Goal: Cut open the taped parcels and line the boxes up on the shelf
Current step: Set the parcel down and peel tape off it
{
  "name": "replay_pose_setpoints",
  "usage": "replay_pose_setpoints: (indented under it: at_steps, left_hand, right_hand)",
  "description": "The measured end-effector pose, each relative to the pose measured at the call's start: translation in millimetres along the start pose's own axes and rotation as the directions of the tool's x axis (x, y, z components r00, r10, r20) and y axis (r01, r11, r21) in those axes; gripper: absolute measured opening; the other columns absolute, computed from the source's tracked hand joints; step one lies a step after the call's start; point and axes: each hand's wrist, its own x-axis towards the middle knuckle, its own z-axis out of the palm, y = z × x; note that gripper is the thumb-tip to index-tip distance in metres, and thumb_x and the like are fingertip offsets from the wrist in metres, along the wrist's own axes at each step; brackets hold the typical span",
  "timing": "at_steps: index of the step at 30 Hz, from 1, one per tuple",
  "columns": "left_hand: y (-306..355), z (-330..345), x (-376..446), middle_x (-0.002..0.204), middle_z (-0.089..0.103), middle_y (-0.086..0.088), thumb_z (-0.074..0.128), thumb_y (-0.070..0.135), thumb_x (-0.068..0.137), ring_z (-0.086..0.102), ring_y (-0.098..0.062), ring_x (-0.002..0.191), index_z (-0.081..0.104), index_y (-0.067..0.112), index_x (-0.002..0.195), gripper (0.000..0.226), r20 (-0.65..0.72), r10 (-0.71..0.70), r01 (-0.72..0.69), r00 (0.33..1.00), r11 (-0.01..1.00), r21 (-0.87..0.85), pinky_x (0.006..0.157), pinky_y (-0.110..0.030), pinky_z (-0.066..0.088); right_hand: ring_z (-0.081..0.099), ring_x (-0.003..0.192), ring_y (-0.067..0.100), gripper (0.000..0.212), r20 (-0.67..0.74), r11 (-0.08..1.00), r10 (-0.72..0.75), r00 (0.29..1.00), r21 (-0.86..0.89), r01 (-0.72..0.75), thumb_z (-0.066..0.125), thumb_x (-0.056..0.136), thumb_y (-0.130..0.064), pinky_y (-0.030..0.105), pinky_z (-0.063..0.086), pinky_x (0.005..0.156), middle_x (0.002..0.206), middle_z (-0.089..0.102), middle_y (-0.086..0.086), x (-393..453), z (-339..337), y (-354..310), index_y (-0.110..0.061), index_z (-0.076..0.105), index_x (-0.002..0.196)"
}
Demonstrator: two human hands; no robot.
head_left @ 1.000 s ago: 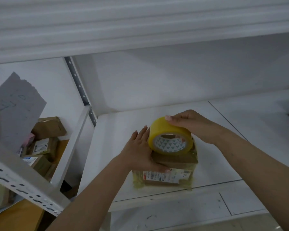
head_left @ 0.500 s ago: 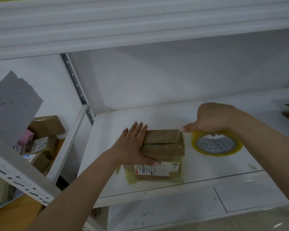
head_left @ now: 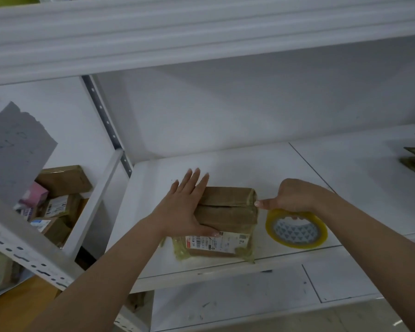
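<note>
The taped cardboard parcel sits near the front edge of the white shelf, label side toward the camera. It looks small, stiff and light, and I judge its glossy tape wrap to be a little slippery, so the two short sides seem the best places to take hold, or a flat palm on top.

The left hand lies spread flat against the parcel's left side and top edge, fingers straight, thumb along the front. The right hand is curled over a yellow tape roll lying flat just right of the parcel, its thumb stretched out to touch the parcel's right end.

Counted: one parcel on this shelf, one tape roll, and a heap of several boxes beyond the upright at left (too jumbled to number). No cutter shows.
</note>
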Motion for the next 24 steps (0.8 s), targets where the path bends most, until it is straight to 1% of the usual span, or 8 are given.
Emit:
replay_pose_setpoints:
  at_steps: [2,4,8,13,19,20,22,24]
  left_hand:
    - [4,-2,-6,0.158,-0.024,0.008,0.052,0.084,0.07,-0.029,-0.015,0.145,-0.013,0.027,0.154,0.121,-0.075,0.105,-0.096,0.992,0.988,0.117,0.121,-0.046,-0.012]
    - [13,2,-8,0.158,-0.016,0.011,0.05,0.075,0.08,-0.022,-0.011,0.146,-0.005,0.027,0.156,0.105,-0.01,0.196,-0.19,0.98,0.961,0.199,0.122,-0.045,-0.006]
    - [18,3,-5,0.163,-0.004,0.01,0.05,0.048,0.097,-0.013,-0.005,0.146,0.0,0.027,0.155,0.08,0.014,0.182,-0.181,0.983,0.966,0.184,0.123,-0.032,0.005]
    - [6,-11,12,0.155,-0.009,0.02,0.052,0.043,0.097,-0.014,-0.005,0.145,0.005,0.032,0.154,0.075,-0.101,0.173,-0.152,0.98,0.971,0.187,0.122,-0.033,0.007]
    - [1,8,24,0.161,0.001,0.02,0.06,0.046,0.091,-0.007,-0.011,0.15,0.004,0.037,0.154,0.085,-0.008,0.103,-0.102,0.995,0.992,0.074,0.122,-0.044,0.006]
    - [-2,8,23,0.162,0.003,0.017,0.064,0.049,0.087,-0.006,-0.011,0.15,0.005,0.035,0.155,0.091,-0.037,0.118,-0.116,0.992,0.993,0.037,0.122,-0.045,0.003]
    - [-10,7,17,0.162,0.012,0.012,0.07,0.055,0.08,-0.001,-0.006,0.149,0.014,0.03,0.155,0.097,-0.197,0.07,-0.118,0.978,0.963,-0.242,0.122,-0.045,0.003]
    - [-23,8,5,0.157,0.024,0.011,0.067,0.065,0.077,0.012,0.001,0.142,0.025,0.028,0.153,0.095,-0.371,-0.174,-0.058,0.912,0.841,-0.538,0.12,-0.037,0.015]
  right_hand:
    - [0.055,0.032,0.006,0.074,-0.014,0.998,-0.005,1.0,0.056,0.006,0.057,0.067,-0.083,0.024,0.046,0.054,0.041,0.06,-0.001,-1,3,3,-0.01,0.061,0.057]
    - [0.056,0.033,0.007,0.074,-0.025,0.995,-0.003,1.0,0.096,0.005,0.058,0.068,-0.083,0.02,0.043,0.048,0.041,0.06,0.0,-1,6,6,-0.01,0.062,0.057]
    - [0.058,0.034,0.009,0.074,-0.062,0.988,-0.028,0.998,0.149,0.037,0.059,0.065,-0.083,0.015,0.039,0.039,0.041,0.061,0.001,-2,2,5,-0.01,0.063,0.055]
    - [0.06,0.036,0.013,0.079,-0.191,0.948,-0.031,0.981,0.306,0.09,0.053,0.041,-0.093,0.02,0.042,0.045,0.043,0.062,0.005,0,-12,0,-0.015,0.058,0.045]
    - [0.067,0.064,0.021,0.08,-0.133,0.965,0.048,0.99,0.262,-0.012,0.061,0.06,-0.085,0.028,0.048,0.056,0.07,0.067,0.009,17,16,-6,-0.007,0.065,0.073]
    - [0.066,0.064,0.021,0.079,-0.134,0.963,0.053,0.99,0.27,-0.015,0.062,0.06,-0.085,0.027,0.047,0.055,0.071,0.067,0.01,18,16,-6,-0.007,0.065,0.074]
    - [0.065,0.063,0.02,0.082,-0.131,0.963,0.046,0.99,0.27,-0.009,0.061,0.054,-0.087,0.025,0.044,0.052,0.07,0.066,0.009,18,12,-7,-0.007,0.066,0.073]
    - [0.065,0.062,0.019,0.091,-0.126,0.964,0.044,0.991,0.267,-0.009,0.056,0.042,-0.091,0.024,0.043,0.05,0.07,0.066,0.009,17,10,-7,-0.006,0.066,0.073]
